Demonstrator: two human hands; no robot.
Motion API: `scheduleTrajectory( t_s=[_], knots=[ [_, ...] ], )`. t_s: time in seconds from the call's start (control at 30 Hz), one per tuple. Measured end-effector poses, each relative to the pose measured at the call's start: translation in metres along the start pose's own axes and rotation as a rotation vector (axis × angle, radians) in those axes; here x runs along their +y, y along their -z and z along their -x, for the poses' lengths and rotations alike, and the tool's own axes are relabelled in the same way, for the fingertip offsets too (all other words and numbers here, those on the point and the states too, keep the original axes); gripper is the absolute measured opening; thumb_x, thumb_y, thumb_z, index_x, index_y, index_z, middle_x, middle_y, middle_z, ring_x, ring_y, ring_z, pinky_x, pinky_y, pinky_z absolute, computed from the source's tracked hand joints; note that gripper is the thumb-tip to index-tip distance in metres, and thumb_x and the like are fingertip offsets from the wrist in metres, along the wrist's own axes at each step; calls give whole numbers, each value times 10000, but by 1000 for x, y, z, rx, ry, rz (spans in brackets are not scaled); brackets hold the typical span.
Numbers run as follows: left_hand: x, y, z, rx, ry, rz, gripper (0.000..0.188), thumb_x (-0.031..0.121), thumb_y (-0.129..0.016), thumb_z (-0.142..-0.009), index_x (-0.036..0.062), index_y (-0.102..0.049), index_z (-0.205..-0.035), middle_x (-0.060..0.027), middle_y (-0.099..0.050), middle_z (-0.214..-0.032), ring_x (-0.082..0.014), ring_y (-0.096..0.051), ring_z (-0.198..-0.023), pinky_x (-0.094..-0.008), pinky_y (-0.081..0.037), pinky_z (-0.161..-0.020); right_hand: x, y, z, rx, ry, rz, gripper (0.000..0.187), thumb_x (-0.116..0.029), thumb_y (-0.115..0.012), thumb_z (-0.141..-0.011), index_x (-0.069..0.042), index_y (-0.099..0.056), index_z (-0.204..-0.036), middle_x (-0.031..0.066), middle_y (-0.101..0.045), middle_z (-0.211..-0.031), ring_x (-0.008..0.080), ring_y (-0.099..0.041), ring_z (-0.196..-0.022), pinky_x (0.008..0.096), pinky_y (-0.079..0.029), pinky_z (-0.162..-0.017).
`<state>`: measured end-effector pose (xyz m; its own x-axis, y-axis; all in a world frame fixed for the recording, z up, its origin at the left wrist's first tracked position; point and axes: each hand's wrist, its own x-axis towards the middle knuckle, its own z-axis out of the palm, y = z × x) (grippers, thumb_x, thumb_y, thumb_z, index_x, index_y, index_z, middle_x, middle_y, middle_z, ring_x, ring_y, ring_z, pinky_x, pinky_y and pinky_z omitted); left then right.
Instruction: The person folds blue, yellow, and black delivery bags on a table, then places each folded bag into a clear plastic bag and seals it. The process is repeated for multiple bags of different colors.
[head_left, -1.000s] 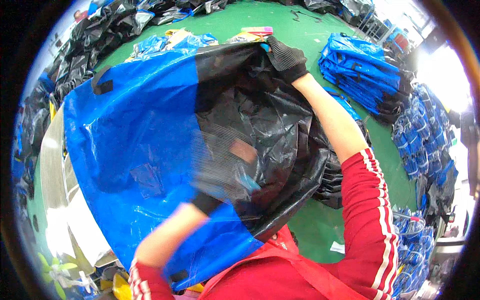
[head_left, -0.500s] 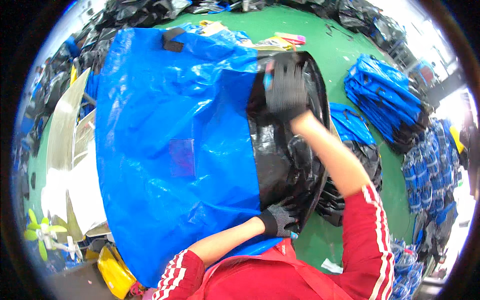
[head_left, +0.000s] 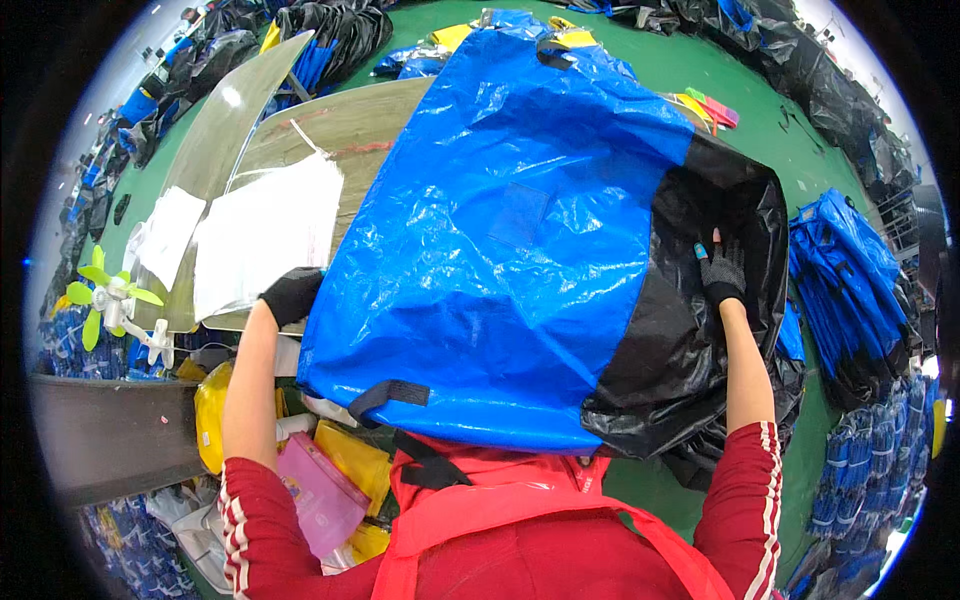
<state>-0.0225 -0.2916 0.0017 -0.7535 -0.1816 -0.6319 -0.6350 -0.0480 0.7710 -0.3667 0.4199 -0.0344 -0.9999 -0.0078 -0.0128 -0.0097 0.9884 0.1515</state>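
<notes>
Left hand (head_left: 292, 296) meets the blue-and-black sheet (head_left: 480, 270) at left, grip unclear, right hand (head_left: 722, 272) splayed at right, seemingly steadying it.

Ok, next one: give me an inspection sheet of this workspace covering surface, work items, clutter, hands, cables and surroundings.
Surface: greyish worktop, partly covered.
Work items: large blue-and-black bag, creased, spread over the worktop.
Clutter: white sheets left of the bag; green-bladed fan and pink pouch further to the near left.
Hands: both gloved; left hand at the bag's left edge, grip unclear; right hand on its black part, fingers spread.
Cables: nothing seen that is clearly one.
Surroundings: green floor; blue-and-black stack at right.
</notes>
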Motion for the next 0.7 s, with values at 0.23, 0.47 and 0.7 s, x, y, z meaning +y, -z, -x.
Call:
scheduleTrajectory(
  t_s=[0.23,0.47,0.7],
  knots=[
    [33,-53,-89,87,-175,-160,272,254,-504,-951,74,-642,-1099,-87,-674,-989,-168,-617,-834,-330,-523,-766,5,5,6,47,123,81,732,-602,-342,-933,-197,-165,-1516,205,-192,-1537,388,-194,-1414,481,-170,-1153],
    [35,-21,-77,98,-318,178,275,190,-443,-980,44,-635,-1111,-118,-672,-992,-170,-632,-844,-295,-538,-760,1,66,3,-75,165,186,744,-597,-359,-926,-147,-220,-1501,164,-193,-1548,370,-153,-1427,463,-144,-1158],
    [1,-23,90,103,-177,44,352,232,-538,-942,74,-516,-1256,-86,-639,-1040,-160,-618,-923,-325,-511,-809,8,54,-26,120,300,169,764,-564,-478,-883,-202,-220,-1504,194,-176,-1543,396,-150,-1420,519,-116,-1144]
  ],
)
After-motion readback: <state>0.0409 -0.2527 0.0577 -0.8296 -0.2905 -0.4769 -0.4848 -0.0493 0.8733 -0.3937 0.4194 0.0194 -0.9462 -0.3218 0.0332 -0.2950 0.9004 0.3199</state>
